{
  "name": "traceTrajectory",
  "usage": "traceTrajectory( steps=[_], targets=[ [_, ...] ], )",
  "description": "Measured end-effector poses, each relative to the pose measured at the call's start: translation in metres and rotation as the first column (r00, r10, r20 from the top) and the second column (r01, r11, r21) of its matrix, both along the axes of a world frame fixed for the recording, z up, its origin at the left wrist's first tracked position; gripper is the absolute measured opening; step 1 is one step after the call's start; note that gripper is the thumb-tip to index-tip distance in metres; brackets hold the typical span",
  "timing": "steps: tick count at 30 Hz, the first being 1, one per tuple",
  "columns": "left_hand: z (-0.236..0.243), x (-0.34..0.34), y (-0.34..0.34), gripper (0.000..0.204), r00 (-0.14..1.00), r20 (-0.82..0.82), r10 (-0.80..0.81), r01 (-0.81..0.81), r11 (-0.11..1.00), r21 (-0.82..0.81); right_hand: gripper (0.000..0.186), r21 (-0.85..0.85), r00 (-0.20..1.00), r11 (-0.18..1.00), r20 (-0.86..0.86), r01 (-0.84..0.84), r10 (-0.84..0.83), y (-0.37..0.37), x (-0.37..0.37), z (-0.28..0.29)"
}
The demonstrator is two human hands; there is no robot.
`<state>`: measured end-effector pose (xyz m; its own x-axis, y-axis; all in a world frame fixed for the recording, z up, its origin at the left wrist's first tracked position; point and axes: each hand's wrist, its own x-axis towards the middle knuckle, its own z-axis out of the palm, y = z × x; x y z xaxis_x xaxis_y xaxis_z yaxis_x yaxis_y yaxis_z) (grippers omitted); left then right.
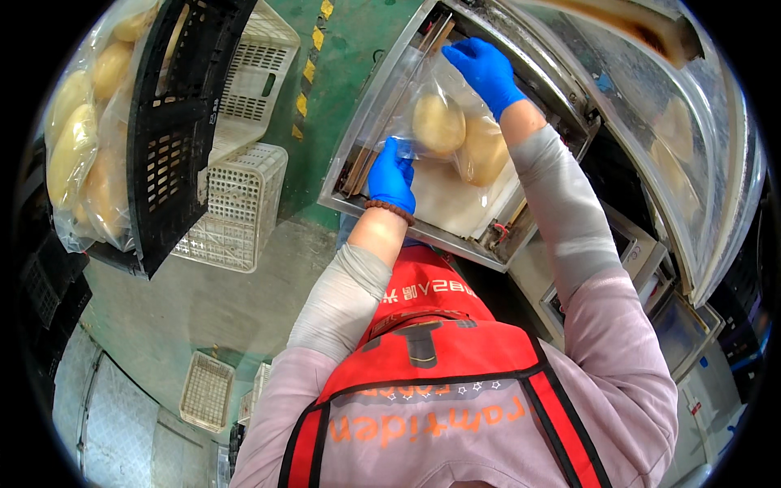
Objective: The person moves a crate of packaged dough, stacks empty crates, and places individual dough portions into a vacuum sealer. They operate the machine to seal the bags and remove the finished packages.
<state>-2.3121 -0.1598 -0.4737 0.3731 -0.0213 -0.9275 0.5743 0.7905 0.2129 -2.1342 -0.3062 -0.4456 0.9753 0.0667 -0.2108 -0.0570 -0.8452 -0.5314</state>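
Note:
A clear plastic bag (438,156) with large, smooth, pale yellow rounded pieces (439,124) lies in a metal-rimmed machine chamber (435,191) in front of me. Blue gloves cover both hands. My left hand (392,177), with a brown bead bracelet at the wrist, is closed on the bag's near-left edge by the chamber's left wall. At the far side, my right hand (486,75) reaches over the chamber, its fingers closed on the bag's upper edge. The fingertips of both hands are partly hidden.
A raised transparent lid (675,154) curves up at the right. On the left, a black crate (175,138) holds filled clear bags (93,138). White perforated crates (240,203) stand behind it on the green floor. A smaller beige crate (207,392) is at lower left.

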Motion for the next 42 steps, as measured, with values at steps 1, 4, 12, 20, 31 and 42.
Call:
traceTrajectory(
  steps=[1, 4, 12, 20, 31, 42],
  targets=[
    [-0.004, -0.001, 0.000, 0.036, 1.000, 0.009, 0.005, -0.005, 1.000, 0.006, 0.027, 0.064, 0.970, 0.994, -0.233, 0.087, -0.070, -0.001, 0.003, -0.005],
    [-0.009, -0.002, -0.001, 0.035, 1.000, 0.025, 0.006, -0.007, 0.999, 0.031, 0.032, 0.376, 0.938, 0.917, -0.347, 0.129, 0.010, -0.002, 0.000, -0.016],
    [-0.008, -0.002, 0.000, 0.034, 0.999, 0.014, -0.037, 0.036, 0.996, 0.076, 0.029, 0.134, 0.993, 0.990, -0.113, 0.038, -0.023, 0.008, -0.005, -0.031],
    [0.025, -0.010, 0.029, 0.047, 0.956, 0.059, -0.287, 0.292, 0.950, -0.111, 0.031, 0.343, 0.968, 0.936, 0.197, 0.082, -0.157, -0.001, -0.030, 0.006],
    [0.300, 0.131, 0.139, 0.032, 0.543, 0.632, -0.552, 0.074, 0.782, 0.620, 0.023, 0.125, 0.454, 0.935, 0.848, 0.331, -0.274, -0.163, -0.221, 0.341],
    [0.301, 0.208, 0.074, 0.043, -0.366, -0.766, -0.528, -0.524, -0.564, 0.639, 0.025, -0.072, 0.783, 0.939, 0.575, 0.337, -0.237, -0.172, -0.284, 0.323]
  ],
)
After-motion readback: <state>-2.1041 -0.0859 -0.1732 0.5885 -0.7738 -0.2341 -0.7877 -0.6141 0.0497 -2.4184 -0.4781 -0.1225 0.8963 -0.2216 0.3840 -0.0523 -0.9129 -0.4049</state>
